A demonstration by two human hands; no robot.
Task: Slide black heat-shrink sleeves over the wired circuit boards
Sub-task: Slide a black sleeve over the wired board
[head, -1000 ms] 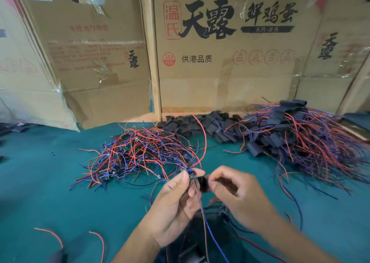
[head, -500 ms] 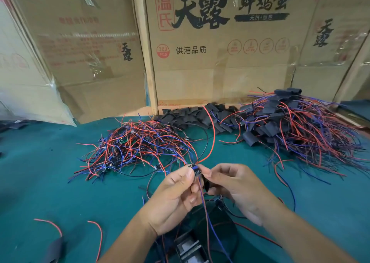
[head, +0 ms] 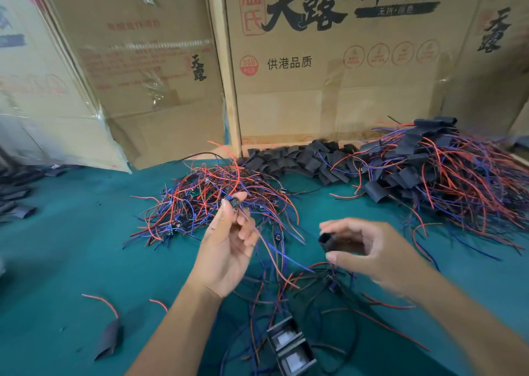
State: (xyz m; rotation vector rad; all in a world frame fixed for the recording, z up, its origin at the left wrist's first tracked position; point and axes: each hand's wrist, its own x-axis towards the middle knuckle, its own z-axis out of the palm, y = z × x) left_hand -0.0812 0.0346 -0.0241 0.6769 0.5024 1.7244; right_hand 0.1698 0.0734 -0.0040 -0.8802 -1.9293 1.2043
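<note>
Your left hand (head: 229, 249) pinches the small wired circuit board (head: 234, 202) mid-frame; your right hand (head: 363, 249) grips a black heat-shrink sleeve (head: 326, 239). Gather the wires, then thread them through its open mouth.

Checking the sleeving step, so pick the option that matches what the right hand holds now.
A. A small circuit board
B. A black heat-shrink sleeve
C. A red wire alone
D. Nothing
B: the right hand pinches a black heat-shrink sleeve between thumb and fingers, open end toward the left hand, which holds the wired circuit board apart from it.
</note>
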